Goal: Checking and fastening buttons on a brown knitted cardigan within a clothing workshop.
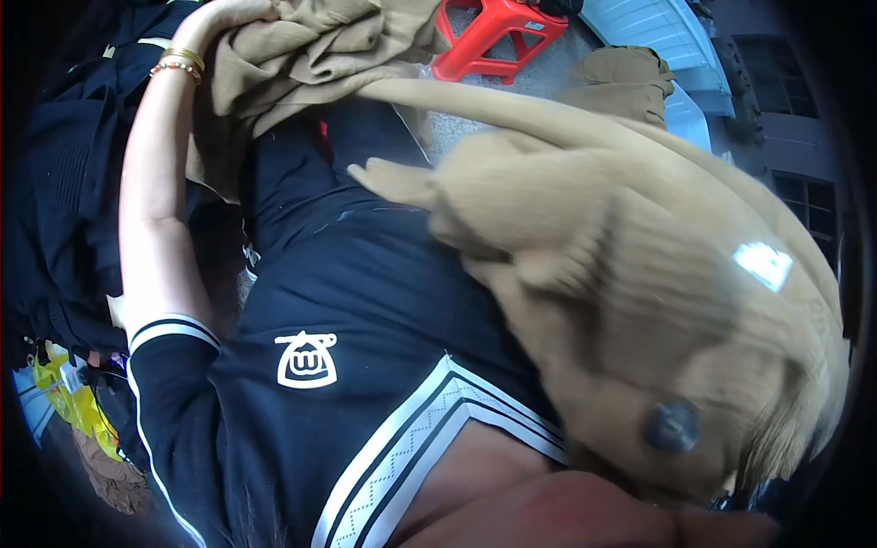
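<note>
My left hand (pixel 245 11) is at the top edge, partly cut off by the frame, its fingers closed on the bunched cloth of a tan garment (pixel 338 46). Gold and beaded bracelets (pixel 180 64) circle that wrist. From there the garment runs across to the right, where a large part is lifted close to the camera and smeared by motion. A dark round button (pixel 672 426) and a small white label (pixel 764 265) show on this part. Ribbed knit is visible in its middle. My right hand and forearm are not in view; the lifted cloth covers much of that side.
A red plastic stool (pixel 498 41) stands beyond my lap on a grey floor. Pale blue plastic crates (pixel 653 41) are at the upper right, beside a folded brown cloth pile (pixel 626 78). Dark garments (pixel 64 183) heap up on the left, above a yellow plastic bag (pixel 78 397).
</note>
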Demonstrator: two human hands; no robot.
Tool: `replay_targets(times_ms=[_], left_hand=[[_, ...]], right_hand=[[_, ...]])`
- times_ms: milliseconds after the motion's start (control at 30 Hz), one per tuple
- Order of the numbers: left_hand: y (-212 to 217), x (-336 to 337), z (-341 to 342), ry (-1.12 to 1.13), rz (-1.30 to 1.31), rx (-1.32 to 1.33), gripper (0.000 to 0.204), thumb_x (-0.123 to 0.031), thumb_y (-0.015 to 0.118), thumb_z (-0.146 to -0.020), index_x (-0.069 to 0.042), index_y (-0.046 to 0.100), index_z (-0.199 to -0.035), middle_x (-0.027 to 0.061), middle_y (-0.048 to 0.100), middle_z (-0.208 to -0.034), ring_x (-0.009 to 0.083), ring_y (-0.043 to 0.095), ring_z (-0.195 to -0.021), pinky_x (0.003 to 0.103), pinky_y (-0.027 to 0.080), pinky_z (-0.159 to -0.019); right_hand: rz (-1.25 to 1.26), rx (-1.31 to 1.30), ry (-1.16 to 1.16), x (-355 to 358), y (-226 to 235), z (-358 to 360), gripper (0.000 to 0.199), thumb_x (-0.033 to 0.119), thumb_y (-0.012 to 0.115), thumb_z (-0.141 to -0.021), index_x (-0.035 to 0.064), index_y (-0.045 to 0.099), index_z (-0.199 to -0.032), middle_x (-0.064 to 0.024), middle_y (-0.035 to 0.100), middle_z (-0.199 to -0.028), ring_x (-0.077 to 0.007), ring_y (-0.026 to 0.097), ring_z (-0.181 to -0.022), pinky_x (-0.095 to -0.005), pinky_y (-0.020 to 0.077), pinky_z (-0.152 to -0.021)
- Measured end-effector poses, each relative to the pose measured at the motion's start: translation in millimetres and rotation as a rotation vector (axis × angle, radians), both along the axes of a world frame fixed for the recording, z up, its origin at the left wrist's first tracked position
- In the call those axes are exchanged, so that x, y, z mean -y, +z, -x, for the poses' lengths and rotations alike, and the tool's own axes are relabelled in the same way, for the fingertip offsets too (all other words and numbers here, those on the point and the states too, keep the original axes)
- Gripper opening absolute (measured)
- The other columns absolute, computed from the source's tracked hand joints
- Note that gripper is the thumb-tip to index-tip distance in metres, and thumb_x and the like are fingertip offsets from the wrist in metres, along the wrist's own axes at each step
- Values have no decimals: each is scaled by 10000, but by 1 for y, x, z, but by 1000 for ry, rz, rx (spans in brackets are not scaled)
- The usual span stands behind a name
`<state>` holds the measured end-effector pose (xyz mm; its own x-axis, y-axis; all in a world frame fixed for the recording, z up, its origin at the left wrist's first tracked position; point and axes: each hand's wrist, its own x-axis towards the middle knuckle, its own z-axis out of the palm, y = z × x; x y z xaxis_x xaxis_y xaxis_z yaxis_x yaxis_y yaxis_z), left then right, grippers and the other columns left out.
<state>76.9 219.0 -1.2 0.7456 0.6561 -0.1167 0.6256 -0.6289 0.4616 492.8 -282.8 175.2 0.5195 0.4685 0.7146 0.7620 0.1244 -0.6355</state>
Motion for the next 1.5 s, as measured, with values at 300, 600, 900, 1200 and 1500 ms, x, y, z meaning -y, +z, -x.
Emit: replay_targets(times_ms=[300, 600, 900, 1200, 1500], left_hand=[[0, -8, -10, -207, 117, -31, 449, -59, 581, -711, -3, 611, -1156, -18, 604, -844, 77, 527, -826, 226, 431, -734], [-13, -36, 13, -4, 487, 38, 453, -27, 552, -763, 7, 585, -1214, 15, 599, -971, 84, 534, -849, 202, 441, -772], [2, 11, 32, 188, 778, 366, 389, -149, 567, -908, -3, 543, -1268, 73, 596, -1214, 148, 547, -1098, 273, 389, -1004], [-1, -37, 30, 93, 154, 388, 364, -152, 607, -893, -27, 585, -1234, 76, 617, -1207, 157, 545, -1132, 275, 408, -967], [-35, -62, 2, 62, 487, 332, 223, -113, 592, -903, -18, 593, -1105, -9, 620, -960, 79, 548, -908, 250, 447, -839]], right_hand=[[-90, 107, -185, 21, 21, -17, 198, 24, 596, -884, -13, 648, -1071, -50, 668, -926, -83, 612, -786, -173, 461, -696], [53, 347, -369, -7, 38, -128, 202, 121, 595, -897, 9, 617, -1064, -43, 650, -955, -99, 587, -903, -250, 456, -826], [-161, -159, -1049, 59, 20, -399, 635, 99, 769, -695, -92, 458, -1213, -243, 566, -1187, -309, 587, -1037, -409, 488, -875], [497, -350, -477, -136, -292, -280, 655, 188, 787, -726, -49, 493, -1261, -164, 632, -1133, -238, 585, -1051, -350, 448, -929], [472, 9, 873, -354, -248, 121, 624, 302, 724, -805, 93, 482, -1340, -133, 484, -1355, -240, 475, -1237, -374, 377, -1033]])
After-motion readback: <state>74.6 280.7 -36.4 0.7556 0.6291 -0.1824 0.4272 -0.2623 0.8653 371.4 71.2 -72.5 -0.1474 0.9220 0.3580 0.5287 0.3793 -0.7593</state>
